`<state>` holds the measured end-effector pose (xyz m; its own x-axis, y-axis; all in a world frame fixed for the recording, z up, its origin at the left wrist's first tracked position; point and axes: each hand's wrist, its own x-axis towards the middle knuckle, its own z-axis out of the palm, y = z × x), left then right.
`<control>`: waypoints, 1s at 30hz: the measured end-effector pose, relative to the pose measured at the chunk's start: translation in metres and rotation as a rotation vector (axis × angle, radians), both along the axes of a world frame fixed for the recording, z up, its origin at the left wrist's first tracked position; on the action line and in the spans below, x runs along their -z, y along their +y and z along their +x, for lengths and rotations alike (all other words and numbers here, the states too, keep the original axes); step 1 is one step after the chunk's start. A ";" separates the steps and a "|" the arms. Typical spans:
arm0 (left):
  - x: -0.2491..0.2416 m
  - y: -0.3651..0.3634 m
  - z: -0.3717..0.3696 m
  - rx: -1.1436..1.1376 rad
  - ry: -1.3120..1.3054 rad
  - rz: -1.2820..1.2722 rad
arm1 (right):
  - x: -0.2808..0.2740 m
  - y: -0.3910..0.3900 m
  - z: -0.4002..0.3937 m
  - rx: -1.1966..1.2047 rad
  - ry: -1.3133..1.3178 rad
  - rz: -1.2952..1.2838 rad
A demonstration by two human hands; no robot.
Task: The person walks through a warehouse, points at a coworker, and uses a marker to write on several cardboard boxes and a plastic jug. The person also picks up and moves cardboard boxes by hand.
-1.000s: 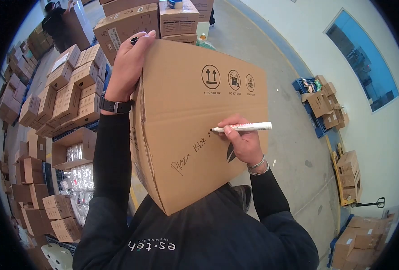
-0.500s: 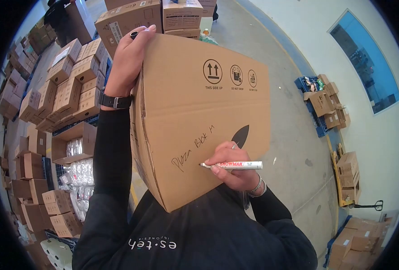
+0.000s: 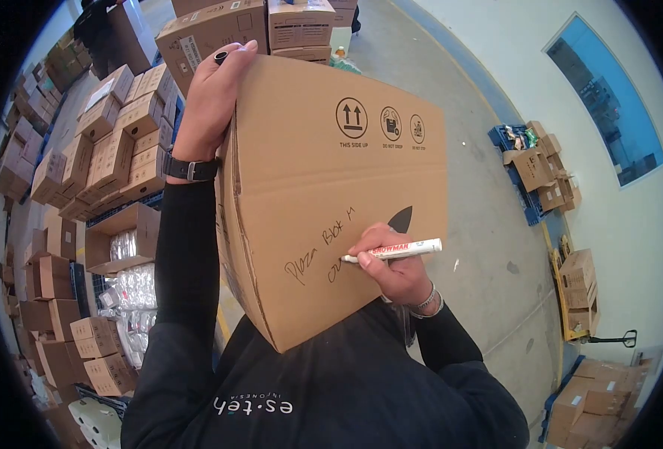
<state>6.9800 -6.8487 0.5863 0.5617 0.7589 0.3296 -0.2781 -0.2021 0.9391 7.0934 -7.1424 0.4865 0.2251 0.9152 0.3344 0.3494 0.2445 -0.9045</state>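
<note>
A large brown cardboard box [image 3: 301,150] is tilted against my body, with printed symbols and handwriting reading "Plaza Blok M" on its face. At its upper left corner, my left hand [image 3: 215,101] grips the edge, and a small black cap [image 3: 221,57] is held between its fingers. My right hand [image 3: 393,262] is closed round a white marker [image 3: 414,248] with red lettering. The marker's tip touches the cardboard below the first line of writing, where a few new strokes show. A black printed leaf shape is partly behind my right hand.
Stacked cartons [image 3: 111,157] stand at the left, above an open carton [image 3: 141,224] and clear plastic packs [image 3: 135,288]. Blue pallets with boxes [image 3: 533,172] and a pallet jack [image 3: 608,340] are at the right. A person in dark clothes [image 3: 96,34] stands at the upper left.
My right hand has moved slightly up and right with the marker, leaving new strokes under the first line. My left hand keeps its hold, and the box has barely shifted.
</note>
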 end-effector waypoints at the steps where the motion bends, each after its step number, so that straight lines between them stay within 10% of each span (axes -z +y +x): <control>1: 0.001 0.002 -0.001 0.019 0.008 0.013 | 0.000 0.001 0.000 0.010 0.004 -0.008; 26: -0.003 -0.002 0.001 0.007 0.016 0.014 | 0.007 -0.001 0.015 0.116 0.290 -0.123; 28: 0.004 0.001 0.004 -0.182 0.058 0.323 | 0.013 -0.005 0.018 0.179 0.159 -0.166; 30: 0.023 0.031 0.012 -0.574 0.084 1.286 | 0.010 -0.005 0.016 0.291 0.330 -0.016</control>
